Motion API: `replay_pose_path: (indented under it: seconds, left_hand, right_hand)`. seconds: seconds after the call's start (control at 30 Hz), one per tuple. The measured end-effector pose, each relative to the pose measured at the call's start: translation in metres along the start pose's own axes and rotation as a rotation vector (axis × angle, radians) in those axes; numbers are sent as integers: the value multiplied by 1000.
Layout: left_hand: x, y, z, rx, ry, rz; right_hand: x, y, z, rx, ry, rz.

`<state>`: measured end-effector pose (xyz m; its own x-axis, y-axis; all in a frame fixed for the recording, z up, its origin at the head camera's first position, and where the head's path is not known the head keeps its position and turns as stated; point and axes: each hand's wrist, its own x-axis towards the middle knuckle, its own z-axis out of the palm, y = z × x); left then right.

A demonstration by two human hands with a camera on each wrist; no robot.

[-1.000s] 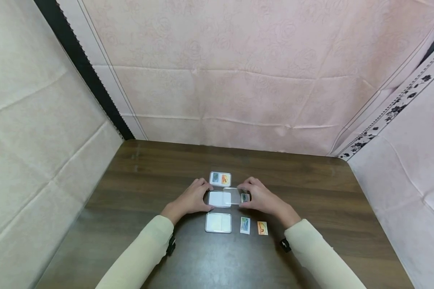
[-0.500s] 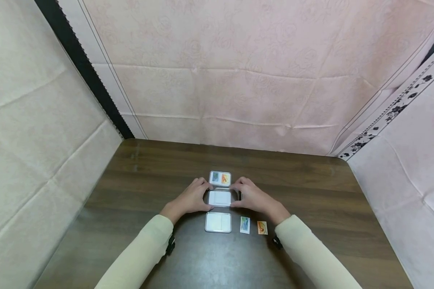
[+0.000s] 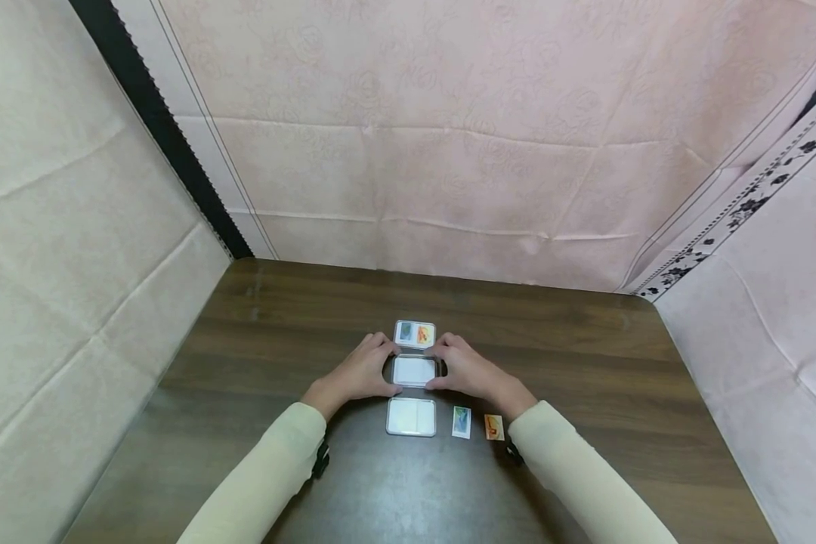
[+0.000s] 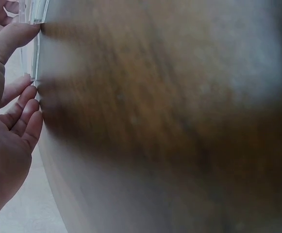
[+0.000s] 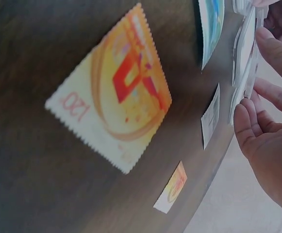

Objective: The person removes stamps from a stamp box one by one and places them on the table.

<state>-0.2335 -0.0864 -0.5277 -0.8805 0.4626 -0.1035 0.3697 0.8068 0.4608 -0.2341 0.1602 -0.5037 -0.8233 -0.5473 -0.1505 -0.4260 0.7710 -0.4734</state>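
Note:
A small clear plastic case (image 3: 414,371) with a white inside lies between my hands in the head view. My left hand (image 3: 359,372) holds its left edge between thumb and fingers. On the opposite side, my right hand (image 3: 476,370) grips a clear lid (image 5: 254,65) by its edges. In the right wrist view the lid stands very close over the case; whether they touch is unclear. To the right of the case, a grey stamp (image 5: 210,116) lies on the table, covered by my right hand in the head view.
Farther back, a clear case (image 3: 415,334) shows two stamps inside. Nearer me lies another white-filled case (image 3: 411,418). Right of it are a blue stamp (image 3: 462,422) and an orange stamp (image 3: 494,428). Cloth hangs around the wooden table (image 3: 299,302).
My right hand has moved left, bringing the clear lid from the right side to over the middle case. My left hand has stayed at the case's left edge.

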Motion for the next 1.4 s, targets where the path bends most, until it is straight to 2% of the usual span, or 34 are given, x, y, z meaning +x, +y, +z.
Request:
replay_pose_path:
  seconds: [0.8,1.4]
  left_hand:
    - [1,0,-2,-17,-11,-8]
    - [-1,0,-4,-22,-19,-9]
  right_hand:
    - [8,-6,5,-6,-38,65]
    - [6,-5,4,-35,-57,73]
